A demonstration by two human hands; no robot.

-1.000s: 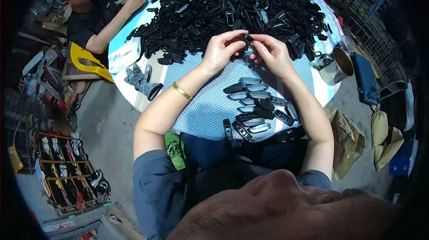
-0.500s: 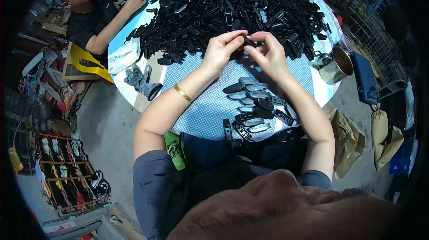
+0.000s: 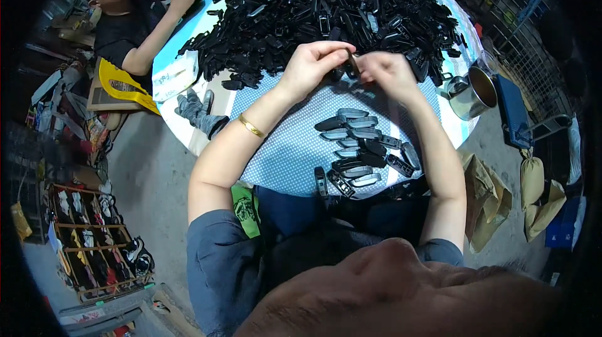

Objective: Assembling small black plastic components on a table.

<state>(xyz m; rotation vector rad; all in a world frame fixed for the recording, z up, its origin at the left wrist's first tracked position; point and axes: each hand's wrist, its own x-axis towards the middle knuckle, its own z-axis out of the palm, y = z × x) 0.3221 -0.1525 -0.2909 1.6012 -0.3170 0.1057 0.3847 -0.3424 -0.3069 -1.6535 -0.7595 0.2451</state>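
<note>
My left hand (image 3: 313, 68), a gold bangle on its wrist, pinches a small dark elongated plastic piece (image 3: 353, 64) upright between thumb and fingers. Close beside it, my right hand (image 3: 390, 74) has its fingers curled toward that piece. Motion blurs those fingers, and whether they touch or hold anything cannot be made out. Just beyond both hands rises a large heap of black plastic pieces (image 3: 301, 7). Nearer to me, between my forearms, a loose group of several black and grey plastic casings (image 3: 360, 122) lies on the dotted tablecloth (image 3: 282, 155).
Grey gloves (image 3: 200, 113) and a white bag (image 3: 177, 78) lie at the table's left. A metal cup (image 3: 475, 92) stands near the right edge. Across the left side sits a person (image 3: 135, 29) with both hands at the heap. Brown paper (image 3: 484, 202) stands right of my arm.
My right hand has moved slightly right and away from my left, its fingers now blurred. The dark piece has turned more upright in my left hand. The other person's hands have shifted.
</note>
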